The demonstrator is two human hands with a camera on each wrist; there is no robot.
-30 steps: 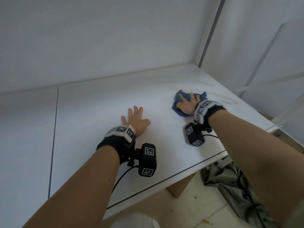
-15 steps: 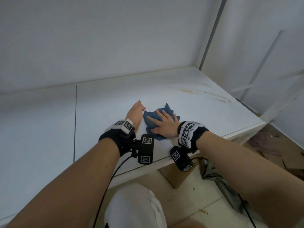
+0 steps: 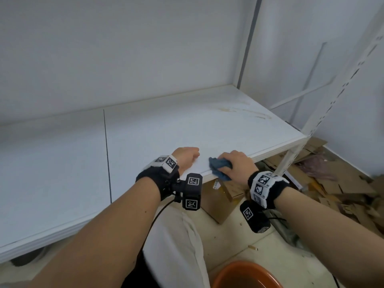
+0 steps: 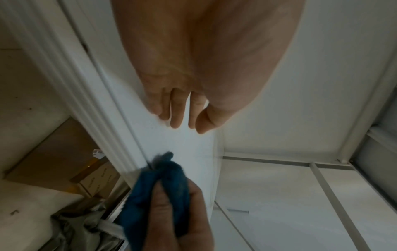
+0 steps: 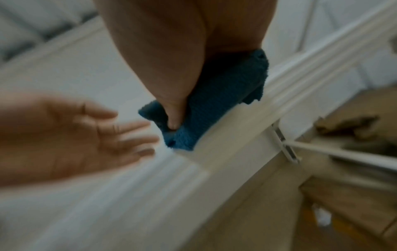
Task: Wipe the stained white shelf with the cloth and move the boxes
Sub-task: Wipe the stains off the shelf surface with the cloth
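Head view: at lower centre of the frame, the right hand (image 3: 239,165) grips the bunched blue cloth (image 3: 219,168) at the white shelf's (image 3: 166,129) front edge. Just left, the left hand (image 3: 187,157) rests there, fingers relaxed, holding nothing. Brown stains (image 3: 247,112) sit upper right.

Shelf (image 3: 187,125): stain (image 3: 245,112) toward its far right corner. Cloth (image 3: 220,168): on the shelf's front edge, partly overhanging, under the right hand (image 3: 239,165). Left hand (image 3: 187,157): on the shelf just left of the cloth, near the front edge. Cardboard boxes (image 3: 224,196): on the floor below the shelf's front edge. Basin (image 3: 245,275): on the floor nearest the person, right of the knee (image 3: 176,246).
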